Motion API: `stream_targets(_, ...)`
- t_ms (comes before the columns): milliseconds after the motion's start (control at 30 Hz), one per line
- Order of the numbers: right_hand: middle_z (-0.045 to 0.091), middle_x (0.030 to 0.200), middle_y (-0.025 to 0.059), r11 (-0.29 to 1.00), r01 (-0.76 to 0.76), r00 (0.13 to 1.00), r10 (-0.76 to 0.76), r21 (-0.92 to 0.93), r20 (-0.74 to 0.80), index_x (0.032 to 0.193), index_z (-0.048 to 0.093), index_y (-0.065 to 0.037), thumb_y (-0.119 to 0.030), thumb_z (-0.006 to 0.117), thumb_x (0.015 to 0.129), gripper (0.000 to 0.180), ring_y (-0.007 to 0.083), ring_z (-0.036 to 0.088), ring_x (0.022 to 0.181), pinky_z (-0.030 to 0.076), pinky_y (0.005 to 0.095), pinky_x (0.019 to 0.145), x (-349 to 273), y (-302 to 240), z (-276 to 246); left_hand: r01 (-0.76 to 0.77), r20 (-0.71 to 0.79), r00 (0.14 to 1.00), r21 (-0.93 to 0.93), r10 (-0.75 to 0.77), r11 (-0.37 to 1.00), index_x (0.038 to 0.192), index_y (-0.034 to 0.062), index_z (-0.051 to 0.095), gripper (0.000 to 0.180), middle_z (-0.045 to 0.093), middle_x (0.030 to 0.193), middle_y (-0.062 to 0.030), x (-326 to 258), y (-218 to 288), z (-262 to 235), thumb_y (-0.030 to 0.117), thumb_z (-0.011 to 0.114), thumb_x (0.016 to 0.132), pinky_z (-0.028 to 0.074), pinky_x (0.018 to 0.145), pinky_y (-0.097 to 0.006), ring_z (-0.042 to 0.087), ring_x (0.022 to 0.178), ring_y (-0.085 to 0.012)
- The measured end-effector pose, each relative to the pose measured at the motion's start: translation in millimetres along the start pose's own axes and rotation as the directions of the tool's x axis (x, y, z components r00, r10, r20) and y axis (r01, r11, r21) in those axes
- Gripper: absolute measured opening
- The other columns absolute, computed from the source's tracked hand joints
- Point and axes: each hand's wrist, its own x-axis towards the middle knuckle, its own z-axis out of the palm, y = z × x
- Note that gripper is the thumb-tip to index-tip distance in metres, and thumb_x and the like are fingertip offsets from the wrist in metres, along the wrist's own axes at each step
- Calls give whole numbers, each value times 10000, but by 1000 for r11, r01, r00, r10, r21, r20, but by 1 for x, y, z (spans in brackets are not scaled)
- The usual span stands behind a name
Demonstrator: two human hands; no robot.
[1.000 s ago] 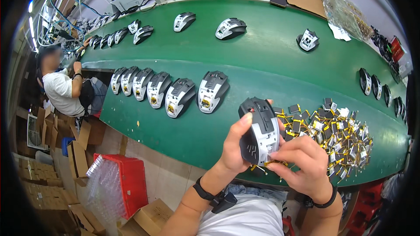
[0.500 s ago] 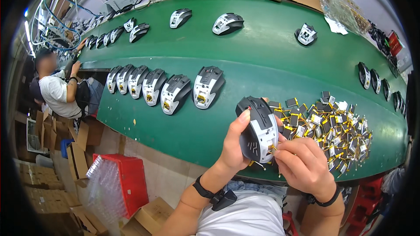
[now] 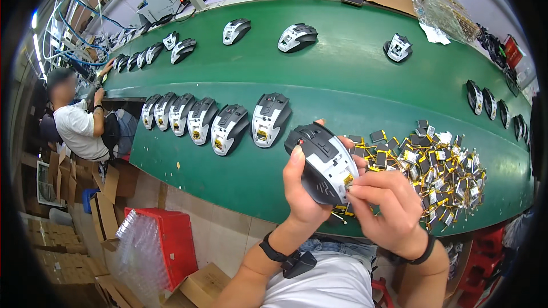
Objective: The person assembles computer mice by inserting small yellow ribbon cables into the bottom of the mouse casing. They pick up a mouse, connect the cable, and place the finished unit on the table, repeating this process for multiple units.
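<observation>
My left hand (image 3: 303,197) is wrapped round a black and silver-white computer mouse (image 3: 321,162) and holds it tilted above the green bench. At the open compartment in the mouse's rear, a small yellow-edged battery (image 3: 349,180) shows. The thumb and forefinger of my right hand (image 3: 394,208) pinch at this battery's edge; the fingertips partly hide it. To the right of the mouse lies a loose heap of small batteries (image 3: 431,174) with thin wires. Left of my hands, several similar mice stand in a row, the nearest mouse (image 3: 270,120) with yellow in its compartment.
Across the green bench (image 3: 342,80), more mice stand along the far side and the right end. At the far left a person (image 3: 80,120) reaches over the bench. A red crate (image 3: 171,239) with bubble wrap and cardboard boxes (image 3: 200,285) stand on the floor below.
The mouse in my left hand has shifted a little left and tilted further. My right fingers have come closer to its compartment, where more of the yellow piece now shows.
</observation>
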Motion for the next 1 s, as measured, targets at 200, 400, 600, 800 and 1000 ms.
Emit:
stream_targets(200, 664, 1010, 79, 994, 7, 999, -11, -108, -35, 955, 698, -15, -17, 770, 667, 297, 248, 616, 873, 505, 360, 734, -9, -4, 21, -22, -105, 994, -105, 11, 994, 1352, 125, 434, 647, 609, 1070, -184, -1, 5, 0, 599, 321, 928, 552, 783, -485, 656, 856, -380)
stream_targets(400, 664, 1057, 63, 947, 48, 998, -36, -318, 44, 996, 709, -42, -58, 701, 699, 298, 223, 600, 846, 430, 344, 725, -19, -6, 16, 43, -103, 994, -39, -47, 998, 1356, 101, 429, 654, 593, 1129, -196, 0, 1, -6, 589, 328, 932, 563, 751, -496, 659, 868, -395)
stream_targets(600, 706, 1102, 94, 948, 171, 985, -165, -268, 42, 1096, 639, -73, -75, 635, 774, 322, 141, 546, 756, 406, 287, 677, -34, -13, 5, 81, 58, 995, -88, -76, 993, 1384, 68, 401, 658, 563, 1173, -227, -4, 5, -6, 553, 319, 947, 585, 746, -484, 657, 904, -407)
stream_targets(800, 679, 1155, 146, 825, 308, 934, -169, -473, 314, 1151, 631, -110, -141, 617, 851, 302, 189, 594, 884, 424, 273, 780, -26, -20, 1, 8, -148, 989, 34, -3, 999, 1350, 123, 436, 618, 593, 1138, -186, 2, 2, 4, 572, 336, 939, 576, 763, -480, 657, 911, -393)
stream_targets(1000, 649, 1196, 154, 993, -73, 984, 57, 91, 171, 1198, 578, -14, 37, 634, 675, 529, 267, 592, 960, 462, 360, 826, -28, 0, 0, 138, -91, 985, -97, -147, 986, 1330, 114, 455, 634, 599, 1128, -170, 0, 1, -4, 594, 334, 934, 557, 760, -504, 652, 906, -393)
